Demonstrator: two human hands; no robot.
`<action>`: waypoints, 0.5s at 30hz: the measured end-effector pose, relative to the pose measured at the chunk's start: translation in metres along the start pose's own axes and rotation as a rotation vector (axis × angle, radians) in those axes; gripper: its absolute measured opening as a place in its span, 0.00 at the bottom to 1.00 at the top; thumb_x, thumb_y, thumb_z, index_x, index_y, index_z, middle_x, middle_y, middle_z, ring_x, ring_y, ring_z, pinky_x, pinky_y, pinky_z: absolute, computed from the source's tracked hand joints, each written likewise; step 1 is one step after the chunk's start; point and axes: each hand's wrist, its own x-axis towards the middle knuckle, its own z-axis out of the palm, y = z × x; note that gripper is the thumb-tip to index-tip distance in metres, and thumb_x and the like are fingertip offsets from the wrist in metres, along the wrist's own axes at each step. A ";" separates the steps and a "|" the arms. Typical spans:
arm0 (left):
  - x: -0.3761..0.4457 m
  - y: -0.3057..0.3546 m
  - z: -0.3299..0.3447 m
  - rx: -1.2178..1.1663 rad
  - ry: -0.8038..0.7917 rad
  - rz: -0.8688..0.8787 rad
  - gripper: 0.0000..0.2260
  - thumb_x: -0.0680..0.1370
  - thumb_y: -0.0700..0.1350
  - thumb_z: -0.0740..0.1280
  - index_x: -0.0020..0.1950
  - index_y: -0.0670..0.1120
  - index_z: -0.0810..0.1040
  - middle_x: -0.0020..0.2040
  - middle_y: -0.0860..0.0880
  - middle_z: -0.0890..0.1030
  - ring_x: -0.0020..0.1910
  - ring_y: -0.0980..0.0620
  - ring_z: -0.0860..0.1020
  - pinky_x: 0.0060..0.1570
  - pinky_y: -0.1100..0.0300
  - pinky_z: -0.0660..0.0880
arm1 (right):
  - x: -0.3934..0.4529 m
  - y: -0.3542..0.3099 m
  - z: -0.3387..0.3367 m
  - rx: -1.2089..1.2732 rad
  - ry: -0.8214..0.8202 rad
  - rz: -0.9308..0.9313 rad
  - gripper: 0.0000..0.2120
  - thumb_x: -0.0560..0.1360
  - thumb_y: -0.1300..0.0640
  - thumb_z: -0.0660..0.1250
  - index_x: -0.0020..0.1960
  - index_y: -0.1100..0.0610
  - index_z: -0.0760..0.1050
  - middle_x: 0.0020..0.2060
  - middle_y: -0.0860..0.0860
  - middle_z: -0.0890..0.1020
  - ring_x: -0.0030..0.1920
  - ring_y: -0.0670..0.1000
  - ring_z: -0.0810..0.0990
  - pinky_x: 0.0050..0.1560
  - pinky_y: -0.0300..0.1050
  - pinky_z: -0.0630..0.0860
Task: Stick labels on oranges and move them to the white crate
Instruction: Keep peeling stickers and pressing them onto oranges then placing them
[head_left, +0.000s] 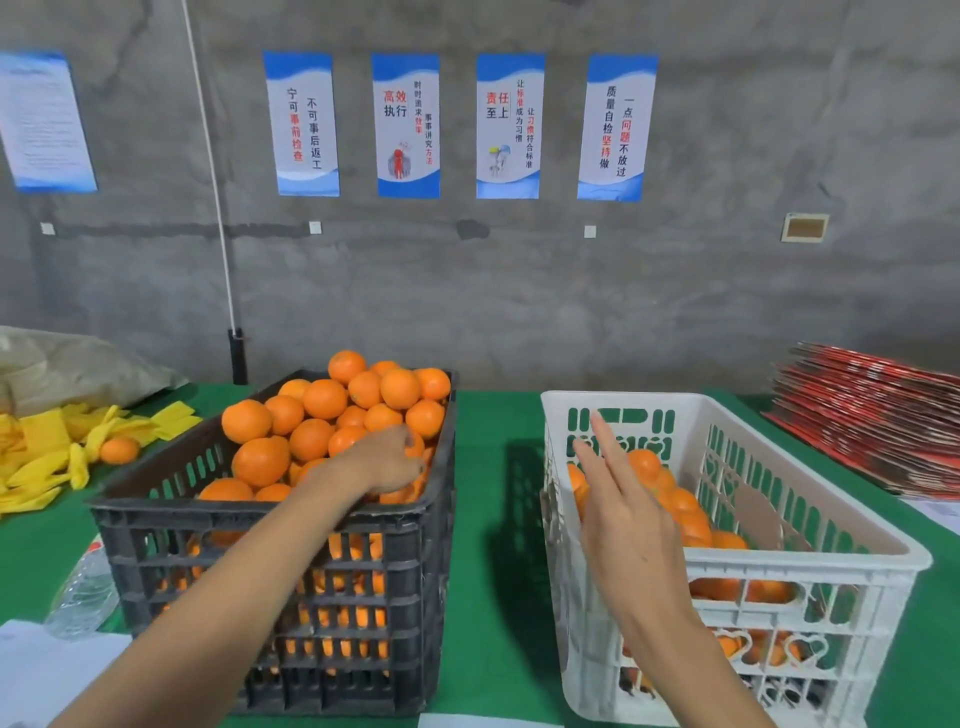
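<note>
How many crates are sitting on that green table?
2. The black crate stands on the left, heaped with oranges; the white crate stands on the right, partly filled. None seems hidden, though the view cuts off the table's edges.

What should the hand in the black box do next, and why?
Probably lift one orange out. The left hand is curled over an orange on the heaped pile in the black crate, while the right hand is open and empty over the white crate, so no fruit is ready for a label yet.
</note>
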 end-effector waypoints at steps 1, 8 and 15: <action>0.008 -0.011 0.000 0.122 -0.201 -0.101 0.24 0.81 0.54 0.64 0.74 0.46 0.69 0.72 0.44 0.72 0.67 0.42 0.74 0.60 0.53 0.73 | 0.000 -0.001 0.003 0.017 0.003 -0.015 0.31 0.63 0.79 0.72 0.65 0.65 0.78 0.74 0.58 0.72 0.30 0.56 0.79 0.22 0.47 0.75; 0.025 -0.036 -0.002 0.221 -0.528 -0.322 0.45 0.66 0.69 0.74 0.78 0.51 0.68 0.78 0.45 0.66 0.72 0.37 0.70 0.69 0.42 0.71 | -0.010 -0.010 0.020 0.108 0.031 -0.034 0.12 0.76 0.60 0.69 0.58 0.56 0.83 0.68 0.50 0.79 0.32 0.48 0.80 0.28 0.38 0.71; 0.003 -0.041 -0.024 0.320 -0.520 -0.423 0.37 0.71 0.63 0.73 0.75 0.46 0.71 0.71 0.43 0.74 0.67 0.43 0.74 0.56 0.52 0.73 | -0.019 -0.017 0.030 0.197 0.002 -0.045 0.11 0.75 0.61 0.71 0.57 0.57 0.84 0.68 0.49 0.79 0.37 0.47 0.82 0.35 0.35 0.73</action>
